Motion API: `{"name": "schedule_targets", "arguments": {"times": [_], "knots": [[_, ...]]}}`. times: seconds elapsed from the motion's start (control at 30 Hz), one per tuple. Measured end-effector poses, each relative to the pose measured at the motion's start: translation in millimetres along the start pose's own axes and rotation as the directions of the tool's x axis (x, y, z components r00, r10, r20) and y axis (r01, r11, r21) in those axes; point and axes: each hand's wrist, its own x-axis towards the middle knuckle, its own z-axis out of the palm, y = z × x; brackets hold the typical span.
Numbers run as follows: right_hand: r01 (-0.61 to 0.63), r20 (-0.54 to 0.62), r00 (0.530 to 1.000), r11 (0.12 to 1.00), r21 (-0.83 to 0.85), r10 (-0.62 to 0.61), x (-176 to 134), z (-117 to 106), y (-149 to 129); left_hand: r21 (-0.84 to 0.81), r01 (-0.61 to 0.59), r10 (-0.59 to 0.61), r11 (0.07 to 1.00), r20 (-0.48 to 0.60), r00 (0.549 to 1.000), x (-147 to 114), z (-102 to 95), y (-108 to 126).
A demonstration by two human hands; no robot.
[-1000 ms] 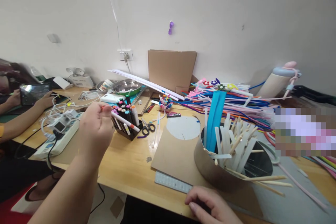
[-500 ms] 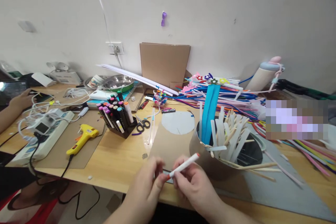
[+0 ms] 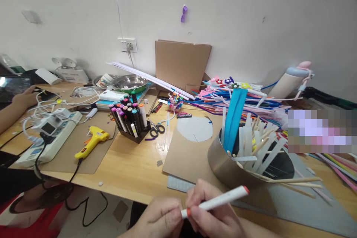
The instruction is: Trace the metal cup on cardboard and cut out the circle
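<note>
A white marker [image 3: 223,199] with a red-orange end slants across the front edge of the table. My right hand [image 3: 210,208] is closed around its barrel, with the red-orange end pointing up and to the right. My left hand [image 3: 164,215] has its fingers pinched on the marker's other end, beside an orange band; its fingertips partly hide that end. Beyond my hands lies a brown cardboard sheet [image 3: 184,156] with a pale rounded cutout [image 3: 195,129] on it. A metal pot [image 3: 223,163] stands right of my hands, filled with sticks and translucent glue sticks.
A black holder [image 3: 136,137] of markers, scissors [image 3: 156,129] and a yellow glue gun [image 3: 92,142] lie to the left. Further left are a power strip [image 3: 67,128] and another person's arm [image 3: 13,109]. Pipe cleaners [image 3: 212,98] are heaped at the back right.
Both hands have moved lower and toward me with the marker. The marker now points further right, and its left end shows white beyond the orange band. The view has shifted slightly.
</note>
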Motion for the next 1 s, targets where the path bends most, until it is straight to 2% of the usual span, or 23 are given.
{"name": "schedule_targets", "arguments": {"times": [0.07, 0.1, 0.13, 0.17, 0.2, 0.23, 0.27, 0.3, 0.37, 0.4, 0.47, 0.53, 0.63, 0.77, 1.0], "knots": [[0.152, -0.144, 0.979, 0.988, 0.021, -0.148, 2.2, -2.4, -4.4, -0.352, 0.112, -0.125, 0.929, -0.016, 0.992, -5.5, -4.6, -0.7], [0.168, -0.228, 0.961, 0.985, 0.027, -0.157, 5.2, -4.5, -6.3, -0.419, 0.12, -0.169, 0.9, -0.082, 0.982, -8.2, -7.8, -1.2], [0.134, -0.278, 0.953, 0.991, 0.019, -0.124, 9.3, -7.0, -7.8, -0.391, 0.104, -0.189, 0.914, -0.184, 0.965, -10.5, -11.4, -1.5], [0.058, -0.289, 0.956, 0.998, -0.004, -0.057, 14.5, -9.6, -8.6, -0.261, 0.073, -0.152, 0.963, -0.299, 0.942, -12.1, -14.9, -1.6], [-0.043, -0.262, 0.965, 0.998, -0.045, 0.03, 20.4, -12.2, -8.2, -0.035, 0.04, -0.051, 0.999, -0.38, 0.924, -12.8, -18.0, -1.6], [-0.156, -0.236, 0.963, 0.982, -0.107, 0.128, 26.9, -14.6, -6.6, 0.237, 0.011, 0.087, 0.971, -0.399, 0.913, -12.6, -20.5, -1.6], [-0.252, -0.221, 0.952, 0.953, -0.166, 0.213, 33.8, -16.9, -3.7, 0.489, -0.015, 0.211, 0.872, -0.348, 0.913, -11.3, -22.1, -1.6], [-0.317, -0.229, 0.936, 0.921, -0.226, 0.267, 40.7, -19.2, 0.6, 0.677, -0.039, 0.287, 0.735, -0.259, 0.922, -9.2, -22.9, -1.9], [-0.359, -0.292, 0.919, 0.864, -0.353, 0.263, 53.6, -23.9, 11.9, 0.863, -0.061, 0.3, 0.502, -0.108, 0.948, -3.3, -22.4, -3.3], [-0.357, -0.328, 0.917, 0.837, -0.416, 0.228, 59.2, -26.4, 18.1, 0.9, -0.048, 0.281, 0.433, -0.084, 0.956, -0.2, -21.4, -4.3], [-0.346, -0.379, 0.912, 0.788, -0.51, 0.156, 67.6, -31.4, 29.4, 0.933, -0.017, 0.255, 0.36, -0.081, 0.963, 5.1, -19.1, -6.5], [-0.336, -0.393, 0.913, 0.753, -0.565, 0.112, 72.1, -35.1, 36.6, 0.942, 0.0, 0.259, 0.335, -0.092, 0.962, 8.1, -17.3, -8.5], [-0.311, -0.355, 0.931, 0.698, -0.645, 0.087, 72.6, -36.4, 38.7, 0.939, 0.005, 0.286, 0.343, -0.109, 0.952, 9.0, -16.2, -10.2], [-0.29, -0.291, 0.95, 0.648, -0.704, 0.109, 66.7, -34.4, 33.6, 0.936, 0.017, 0.279, 0.351, -0.122, 0.953, 7.1, -16.2, -10.7], [-0.302, -0.269, 0.952, 0.619, -0.725, 0.149, 51.2, -33.4, 26.1, 0.932, 0.046, 0.222, 0.359, -0.133, 0.966, 5.1, -16.0, -9.6]]}}
